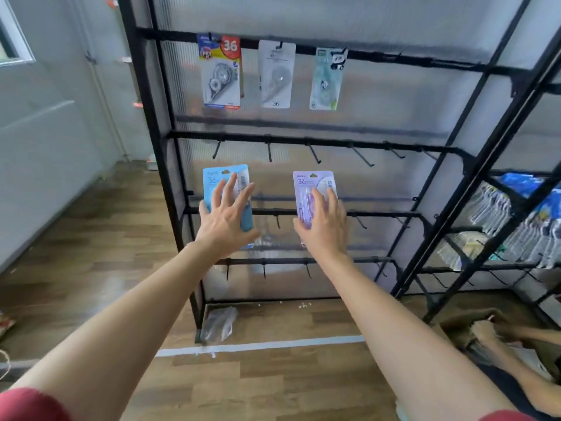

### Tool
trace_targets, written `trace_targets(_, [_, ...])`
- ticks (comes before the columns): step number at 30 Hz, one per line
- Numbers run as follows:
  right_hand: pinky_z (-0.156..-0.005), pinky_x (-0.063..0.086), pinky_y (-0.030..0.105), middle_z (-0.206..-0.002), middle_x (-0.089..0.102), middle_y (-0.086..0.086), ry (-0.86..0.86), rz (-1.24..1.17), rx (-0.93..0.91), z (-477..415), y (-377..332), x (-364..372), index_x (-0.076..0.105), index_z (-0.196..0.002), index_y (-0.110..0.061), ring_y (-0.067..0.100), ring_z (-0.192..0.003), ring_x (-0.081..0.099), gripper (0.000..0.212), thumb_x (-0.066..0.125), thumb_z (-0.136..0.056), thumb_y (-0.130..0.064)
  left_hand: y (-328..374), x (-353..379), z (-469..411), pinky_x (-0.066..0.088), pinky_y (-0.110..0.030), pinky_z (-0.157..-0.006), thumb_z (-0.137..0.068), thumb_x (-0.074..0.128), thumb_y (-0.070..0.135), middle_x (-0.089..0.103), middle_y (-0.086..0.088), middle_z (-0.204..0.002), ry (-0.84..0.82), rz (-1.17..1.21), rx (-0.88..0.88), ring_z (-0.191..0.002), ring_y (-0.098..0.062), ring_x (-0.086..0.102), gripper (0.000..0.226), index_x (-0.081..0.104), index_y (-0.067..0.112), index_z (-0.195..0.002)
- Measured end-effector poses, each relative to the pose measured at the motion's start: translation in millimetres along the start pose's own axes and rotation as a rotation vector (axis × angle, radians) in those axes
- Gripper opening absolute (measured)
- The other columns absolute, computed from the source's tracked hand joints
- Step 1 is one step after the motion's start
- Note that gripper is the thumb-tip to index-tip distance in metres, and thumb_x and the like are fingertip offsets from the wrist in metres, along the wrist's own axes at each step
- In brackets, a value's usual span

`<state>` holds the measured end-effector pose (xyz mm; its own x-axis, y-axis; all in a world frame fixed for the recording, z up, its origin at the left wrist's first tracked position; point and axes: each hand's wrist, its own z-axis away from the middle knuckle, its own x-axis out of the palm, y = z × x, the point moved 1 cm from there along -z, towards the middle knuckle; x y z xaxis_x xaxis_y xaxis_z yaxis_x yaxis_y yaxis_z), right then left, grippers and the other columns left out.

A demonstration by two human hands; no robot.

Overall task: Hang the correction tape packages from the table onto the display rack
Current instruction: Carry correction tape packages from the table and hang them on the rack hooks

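**Two hands lift correction tape packages toward empty hooks on a black rack**

Seen from a head-worn camera, both bare arms reach forward. The left hand (pixel 226 220) holds a blue package (pixel 214 177) upright against the display rack (pixel 151 117). Its fingers are splayed across the card front and its thumb is hidden. The right hand (pixel 323 229) grips a lilac package (pixel 303 189) the same way, with fingers laid over the blister. Both cards sit just below the second bar (pixel 364 144), and neither is on a hook yet.

To hang them well, each card probably needs to rise until its top slot meets a hook tip. The blue one is nearest the far-left hook (pixel 217 148), and the lilac one is nearest the third hook (pixel 314 153). The hooks angle outward, so the slot should be threaded from the front and then let down. Doing one hand at a time may be steadier.

On the top bar, three packages already hang side by side: a red-and-blue card (pixel 221 74), a white card (pixel 276 75) and a pale green card (pixel 326 80).

The rack has a ribbed translucent back panel and stands on a wood-look floor (pixel 91 238). A white tape line (pixel 258 345) crosses the floor in front of it, and a crumpled clear bag (pixel 218 325) lies at its foot. To the left is a grey wall (pixel 45 132). To the right is a second rack (pixel 516 214) holding bagged goods. At the near right, another person's hand (pixel 485 331) reaches into a box. No table is in view.
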<state>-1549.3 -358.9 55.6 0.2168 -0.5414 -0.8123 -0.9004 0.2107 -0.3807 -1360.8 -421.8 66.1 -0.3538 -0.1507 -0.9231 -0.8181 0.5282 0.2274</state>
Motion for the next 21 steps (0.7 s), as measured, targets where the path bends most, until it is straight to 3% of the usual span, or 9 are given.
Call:
trace_targets(8, [-0.108,0.031,0.046,-0.155,0.018,0.014,0.090,-0.040,-0.063,-80,46,-22,0.031,-0.146,-0.017,0.035,-0.137,0.025,0.068,0.060,-0.087,-0.038,51,2,-72,0.007,-0.060,-0.112,-0.080,0.061,0.046,-0.017,0.002,-0.157,0.044,-0.061,0.035,-0.142,-0.021,-0.016,0.091,0.004,0.034,-0.150])
trace_targets(21, [-0.108,0.029,0.048,-0.152,0.027,0.016,0.295,-0.133,-0.042,-188,63,-30,0.041,-0.141,-0.015,0.038,-0.137,0.027,0.067,0.067,-0.083,-0.035,61,-12,-189,0.010,-0.059,-0.111,-0.079,0.060,0.047,-0.018,0.004,-0.157,0.147,-0.079,0.146,-0.140,-0.014,-0.019,0.093,0.001,0.036,-0.150])
